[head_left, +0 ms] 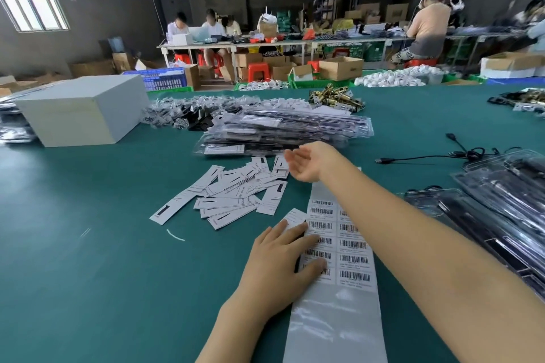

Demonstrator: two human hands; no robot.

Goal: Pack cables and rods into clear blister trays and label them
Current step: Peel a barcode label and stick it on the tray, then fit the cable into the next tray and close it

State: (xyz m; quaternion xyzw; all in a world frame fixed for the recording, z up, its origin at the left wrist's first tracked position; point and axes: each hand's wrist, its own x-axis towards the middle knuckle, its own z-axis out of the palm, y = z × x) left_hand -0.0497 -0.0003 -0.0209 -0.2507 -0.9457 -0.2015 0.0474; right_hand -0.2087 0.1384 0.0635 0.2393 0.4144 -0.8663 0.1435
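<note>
A long strip of barcode labels [352, 259] lies on the green table in front of me. My left hand [283, 256] rests flat on its left edge, fingers spread over the labels and a small white card [293, 219]. My right hand [306, 163] is stretched forward, palm open and empty, just short of a stack of packed clear blister trays [283, 130]. Loose white paper insert cards [230, 194] lie scattered between the stack and the label strip. More blister trays with black rods [495, 215] are piled at the right.
A white box [85, 109] stands at the left. Bagged small parts [188, 112] and gold-coloured hardware [336, 99] lie behind the stack. A black cable [436, 156] lies at the right. Other people work at tables in the background.
</note>
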